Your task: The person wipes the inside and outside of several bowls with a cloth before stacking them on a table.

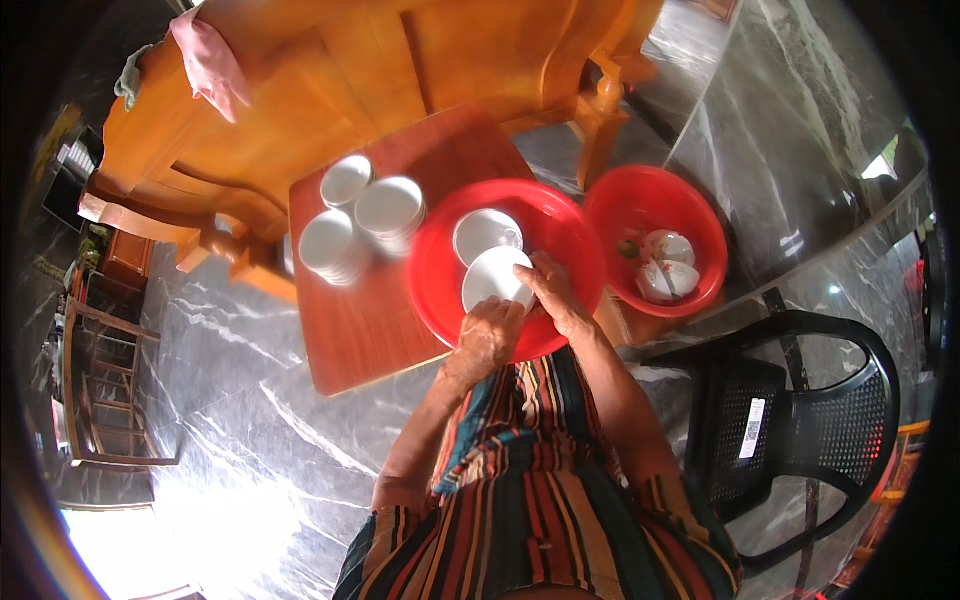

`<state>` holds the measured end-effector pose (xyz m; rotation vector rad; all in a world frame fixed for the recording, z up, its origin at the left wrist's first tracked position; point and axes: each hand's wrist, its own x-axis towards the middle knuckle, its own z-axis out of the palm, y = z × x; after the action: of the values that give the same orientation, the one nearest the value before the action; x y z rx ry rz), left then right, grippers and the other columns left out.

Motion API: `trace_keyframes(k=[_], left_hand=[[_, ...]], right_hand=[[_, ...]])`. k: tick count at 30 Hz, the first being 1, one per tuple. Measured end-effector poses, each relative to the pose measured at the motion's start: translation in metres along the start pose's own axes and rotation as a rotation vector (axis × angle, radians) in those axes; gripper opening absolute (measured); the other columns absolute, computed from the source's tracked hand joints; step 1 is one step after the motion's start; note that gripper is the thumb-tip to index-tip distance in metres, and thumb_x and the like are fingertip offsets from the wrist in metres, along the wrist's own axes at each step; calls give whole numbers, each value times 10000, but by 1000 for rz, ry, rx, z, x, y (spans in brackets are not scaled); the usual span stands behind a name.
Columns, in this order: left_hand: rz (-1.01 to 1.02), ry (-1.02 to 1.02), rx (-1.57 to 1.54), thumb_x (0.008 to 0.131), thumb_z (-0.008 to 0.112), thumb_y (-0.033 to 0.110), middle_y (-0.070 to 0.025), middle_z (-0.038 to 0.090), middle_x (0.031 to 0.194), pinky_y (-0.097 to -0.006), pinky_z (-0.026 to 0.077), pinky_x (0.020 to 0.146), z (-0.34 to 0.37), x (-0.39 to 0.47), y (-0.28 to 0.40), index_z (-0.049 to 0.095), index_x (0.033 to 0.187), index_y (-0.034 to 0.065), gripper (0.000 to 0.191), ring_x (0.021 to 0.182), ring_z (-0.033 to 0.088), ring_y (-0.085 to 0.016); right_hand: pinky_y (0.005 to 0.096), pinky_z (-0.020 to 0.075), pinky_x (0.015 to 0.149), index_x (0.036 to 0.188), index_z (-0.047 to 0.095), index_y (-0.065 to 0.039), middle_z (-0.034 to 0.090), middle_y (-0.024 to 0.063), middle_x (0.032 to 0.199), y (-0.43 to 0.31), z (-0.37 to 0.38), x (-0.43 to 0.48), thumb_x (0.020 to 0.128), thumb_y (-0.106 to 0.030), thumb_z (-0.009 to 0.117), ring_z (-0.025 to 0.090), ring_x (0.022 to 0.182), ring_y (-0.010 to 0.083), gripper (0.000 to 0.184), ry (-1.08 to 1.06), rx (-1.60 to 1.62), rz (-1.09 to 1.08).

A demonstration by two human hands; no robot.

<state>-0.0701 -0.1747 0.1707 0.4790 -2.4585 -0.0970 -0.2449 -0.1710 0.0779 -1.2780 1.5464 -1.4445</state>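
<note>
Both my left hand (pixel 489 334) and my right hand (pixel 553 289) grip the rim of a white bowl (pixel 495 279), left at the near side and right at the right side. The bowl is over a large red plastic basin (pixel 435 296). Another white bowl (pixel 484 231) lies in that basin, just beyond the held one. Stacks of white bowls stand left of the basin on a reddish wooden table: a near stack (pixel 328 241), a taller-looking one (pixel 388 206) and a far one (pixel 346 181).
A second red basin (pixel 709 195) at the right holds patterned bowls (pixel 679 276) and a small green thing (pixel 628 249). The wooden table (pixel 375 322) borders a carved wooden bench (pixel 352 67) with a pink cloth (pixel 210 64). A black chair (pixel 750 427) stands at the right.
</note>
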Motion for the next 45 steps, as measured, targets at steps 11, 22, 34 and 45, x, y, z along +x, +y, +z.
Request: trace_keyframes(k=[11,22,34,45], left_hand=[[-575,-60,-578,722,689,111,-164,632,838,-373,501,666,11,-13,-52,615,912,15,225,753,627,-289],[-533,-37,-126,740,628,142,-154,598,806,-450,448,715,61,-27,-80,554,829,39,155,811,565,-352],[-575,1,-301,784,662,192,-239,606,990,-405,500,735,41,-21,-72,405,1119,-28,476,914,607,-372],[-682,-16,-1109,796,686,238,-166,571,1080,-353,485,810,18,-5,-60,396,1211,11,555,1019,563,-247]], right_hand=[[367,463,669,832,577,17,584,174,831,-37,10,0,671,-108,614,588,763,274,207,163,-551,-288],[408,488,619,913,559,-24,593,189,765,-74,18,-14,793,-225,580,592,692,337,235,75,-580,23],[322,527,478,1110,529,-36,569,184,974,19,12,-7,850,-183,406,604,677,296,323,299,-500,-358],[277,533,368,1205,453,-3,523,132,1045,32,7,-2,824,-263,458,628,715,236,462,178,115,130]])
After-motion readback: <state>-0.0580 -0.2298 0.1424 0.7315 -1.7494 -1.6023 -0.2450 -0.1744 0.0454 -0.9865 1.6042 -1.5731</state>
